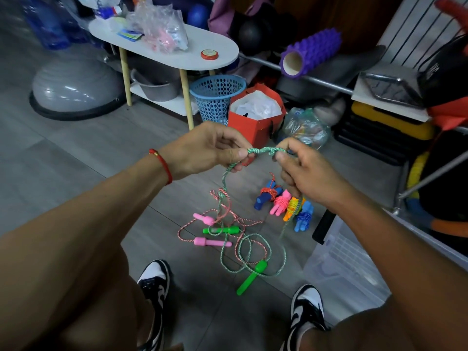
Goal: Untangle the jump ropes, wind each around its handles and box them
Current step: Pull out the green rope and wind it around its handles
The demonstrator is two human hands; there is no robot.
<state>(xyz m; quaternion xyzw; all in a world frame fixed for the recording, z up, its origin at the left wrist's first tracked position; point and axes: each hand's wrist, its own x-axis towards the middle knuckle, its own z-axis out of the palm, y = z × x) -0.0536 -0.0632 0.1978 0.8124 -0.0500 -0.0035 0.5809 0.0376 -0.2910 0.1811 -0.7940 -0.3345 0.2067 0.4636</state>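
Note:
Both of my hands hold a green-and-white jump rope (262, 150) up in front of me. My left hand (210, 148) pinches it to the left of a knot, and my right hand (301, 168) pinches it to the right. The rope hangs down to a tangle on the floor with a pink rope (222, 219). Two green handles (250, 277) (221, 230) and two pink handles (211, 241) (203, 219) lie in the tangle. Several wound ropes with blue, pink and orange handles (286, 205) lie side by side beyond it.
A clear plastic box (344, 259) stands on the floor at my right. Ahead are a white oval side table (222, 57), a blue basket (217, 97), a red paper bag (255, 122), a grey balance dome (76, 87) and a purple foam roller (310, 53). My shoes (306, 307) rest below.

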